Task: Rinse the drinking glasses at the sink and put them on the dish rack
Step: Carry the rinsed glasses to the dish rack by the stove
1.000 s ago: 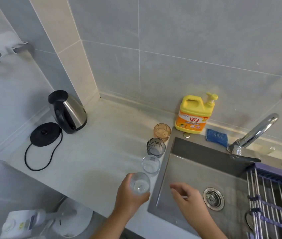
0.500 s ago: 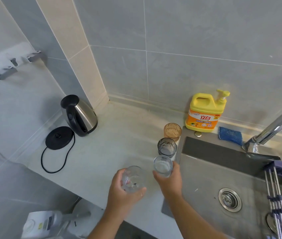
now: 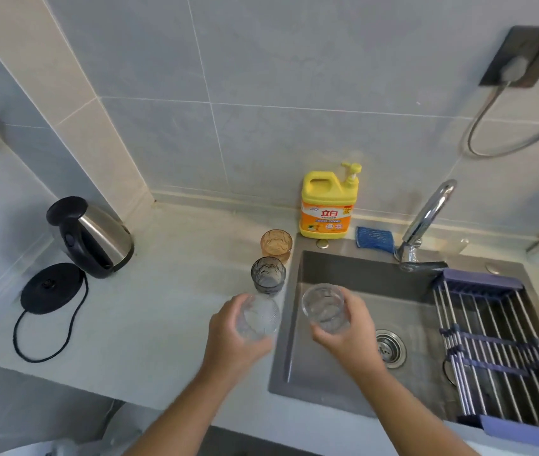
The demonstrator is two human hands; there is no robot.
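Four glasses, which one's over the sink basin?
The clear glass in the right hand, over the sink. The other clear glass, in the left hand, is over the counter, where the amber glass and grey glass stand.

Seen from the head camera, the person appeared to us only as two arms. The left hand (image 3: 231,337) and right hand (image 3: 350,337) were bare. The left forearm (image 3: 176,413) and right forearm (image 3: 406,406) were uncovered along all their visible length, down to the frame's lower edge. Whether sleeves were worn higher up we could not tell. The fingers were too soft in focus for us to make out nails or marks.
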